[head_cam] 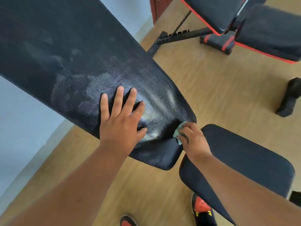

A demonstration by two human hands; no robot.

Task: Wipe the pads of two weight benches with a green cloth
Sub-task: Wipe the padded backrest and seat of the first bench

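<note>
Left hand (121,120): laid flat, palm down, on the near end of the back pad (68,62); the fingers are held straight and spread, the thumb is stretched to the right, and nothing is gripped. The forearm is extended from the near left.
Right hand (193,141): reached in from the near right, its fingers curled round the green cloth (178,132), which is bunched in the grip and pressed against the pad's near right edge.
Green cloth: only a small crumpled part is seen, to the left of the knuckles and beyond them; the rest is hidden under the fingers.
Back pad: black, tilted, stretched from the far left to the near centre; dull smears are seen on its far part, a shine around the left hand.
Seat pad (241,162): set just right of the cloth, under the right forearm.
Second bench (254,22): placed at the far right, black with red trim, well apart from both hands.
Floor (219,88): light wood planks.
Shoes (202,209): red and black, seen at the near edge.
</note>
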